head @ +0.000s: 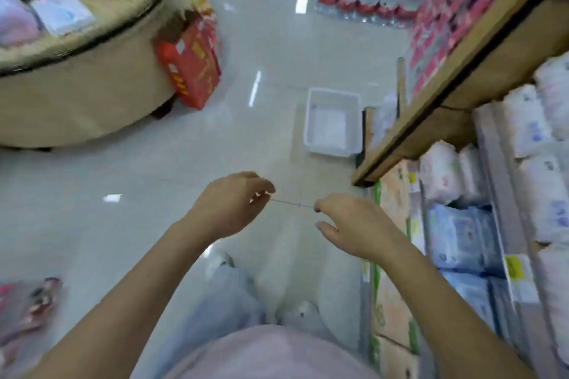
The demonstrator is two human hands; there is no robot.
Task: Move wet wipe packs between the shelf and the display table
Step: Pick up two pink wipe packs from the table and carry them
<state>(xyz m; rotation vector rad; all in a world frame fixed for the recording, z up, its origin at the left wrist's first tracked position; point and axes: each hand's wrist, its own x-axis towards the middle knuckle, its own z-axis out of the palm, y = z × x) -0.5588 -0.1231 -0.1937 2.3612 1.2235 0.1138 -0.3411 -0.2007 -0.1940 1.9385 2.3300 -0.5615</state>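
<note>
1. Nearest, the left hand [229, 206] and right hand [354, 224] hold no pack; each grip is narrow, pinched on the ends of a thin strand [292, 203] stretched between them.
2. Beside the right arm, wet wipe packs [458, 235] fill the shelf [455, 77].
3. Farther left, 2 packs [61, 11] lie on the round tabletop [92, 71], so moving looks paused, most left.
</note>
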